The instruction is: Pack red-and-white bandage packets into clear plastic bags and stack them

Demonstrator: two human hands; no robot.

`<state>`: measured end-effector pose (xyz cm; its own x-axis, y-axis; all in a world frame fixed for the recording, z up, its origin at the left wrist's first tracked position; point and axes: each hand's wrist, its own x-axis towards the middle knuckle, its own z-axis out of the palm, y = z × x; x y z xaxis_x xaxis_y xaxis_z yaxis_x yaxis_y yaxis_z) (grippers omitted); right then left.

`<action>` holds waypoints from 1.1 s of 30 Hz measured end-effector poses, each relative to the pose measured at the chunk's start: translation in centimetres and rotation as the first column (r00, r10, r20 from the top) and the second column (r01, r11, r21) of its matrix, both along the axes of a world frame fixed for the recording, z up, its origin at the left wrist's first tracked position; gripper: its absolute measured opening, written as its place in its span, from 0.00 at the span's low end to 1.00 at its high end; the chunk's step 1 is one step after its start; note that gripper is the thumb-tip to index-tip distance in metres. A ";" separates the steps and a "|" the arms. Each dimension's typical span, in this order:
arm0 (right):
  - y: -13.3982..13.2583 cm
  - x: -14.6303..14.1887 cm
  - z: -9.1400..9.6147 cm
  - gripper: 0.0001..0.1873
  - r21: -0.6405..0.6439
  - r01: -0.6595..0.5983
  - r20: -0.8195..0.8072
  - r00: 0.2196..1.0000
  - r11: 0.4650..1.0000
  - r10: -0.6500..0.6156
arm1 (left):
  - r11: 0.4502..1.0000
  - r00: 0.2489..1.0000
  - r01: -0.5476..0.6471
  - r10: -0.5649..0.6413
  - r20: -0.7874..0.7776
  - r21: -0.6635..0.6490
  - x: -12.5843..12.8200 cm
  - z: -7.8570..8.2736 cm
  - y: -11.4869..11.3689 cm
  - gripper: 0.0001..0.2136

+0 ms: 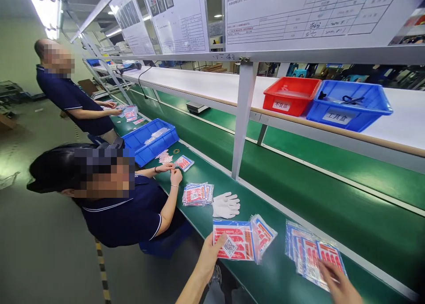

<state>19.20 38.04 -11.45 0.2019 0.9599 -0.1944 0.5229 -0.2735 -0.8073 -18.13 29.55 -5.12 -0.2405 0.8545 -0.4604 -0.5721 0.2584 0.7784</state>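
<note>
Head view showed me the left hand (210, 254) angled forward, thumb clamping a printed packet (244, 241); the right hand (340, 284) touched fanned packets (309, 254), grip unclear.

The left hand (208, 260) grips a QR-coded plastic packet (239, 241) over the green desk (259, 202); the right hand (339, 285) touches fanned packets (306, 253). A white glove (226, 205) lies just beside a packet stack (197, 195) near a co-worker (122, 220). A red bin (300, 104) and blue bin (363, 118) stand on the shelf (206, 83).

Free bench (274, 262) between packets (307, 252) — metal post (245, 118) beyond
</note>
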 end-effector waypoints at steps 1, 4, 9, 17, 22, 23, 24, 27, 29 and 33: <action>0.4 -3.3 1.0 0.31 0.027 -0.142 -0.084 0.986 0.990 0.144 | 1.000 1.000 -0.011 0.011 0.010 0.004 0.0 0.0 -0.1 0.25; 0.1 -12.5 4.4 0.21 0.183 -0.448 -0.157 0.865 0.875 0.476 | 0.998 0.998 -0.056 0.055 0.037 0.026 0.0 0.3 -0.6 0.24; -1.3 -19.7 8.4 0.14 0.241 -0.618 -0.091 0.753 0.748 0.652 | 0.989 0.991 -0.131 0.128 0.049 0.073 -0.8 -0.3 -2.3 0.22; 0.3 -22.5 13.3 0.10 0.240 -0.912 0.236 0.388 0.334 0.891 | 0.980 0.842 -0.145 0.194 -0.504 0.134 -4.5 -0.2 -4.8 0.30; -0.4 -23.5 14.8 0.12 0.276 -0.933 0.304 0.312 0.230 0.900 | 0.970 0.838 0.167 -0.044 -0.544 0.179 -5.2 4.3 -3.5 0.28; -0.4 -23.4 14.9 0.12 0.269 -0.933 0.301 0.316 0.238 0.900 | 0.965 0.854 0.191 -0.072 -0.515 0.182 -5.1 4.8 -3.2 0.23; -0.3 -23.2 15.0 0.12 0.254 -0.935 0.299 0.319 0.247 0.900 | 0.961 0.869 0.206 -0.093 -0.486 0.184 -5.0 5.0 -2.9 0.17; 0.6 -22.0 15.2 0.11 0.178 -0.955 0.325 0.285 0.237 0.902 | 0.968 0.894 0.186 -0.094 -0.438 0.170 -4.6 4.9 -2.7 0.12; 1.5 -21.0 15.4 0.10 0.146 -0.963 0.348 0.266 0.228 0.899 | 0.974 0.906 0.157 -0.076 -0.417 0.165 -4.2 4.7 -2.9 0.13; 2.2 -19.7 15.7 0.09 0.168 -0.909 0.194 0.410 0.382 0.891 | 0.973 0.915 0.142 -0.059 -0.398 0.181 -3.2 5.1 -3.3 0.13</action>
<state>-0.46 40.29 4.22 -0.8043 0.5941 0.0127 0.4020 0.5598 -0.7246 -21.34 26.28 -0.04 -0.2727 0.9482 -0.1630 -0.1935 0.1119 0.9747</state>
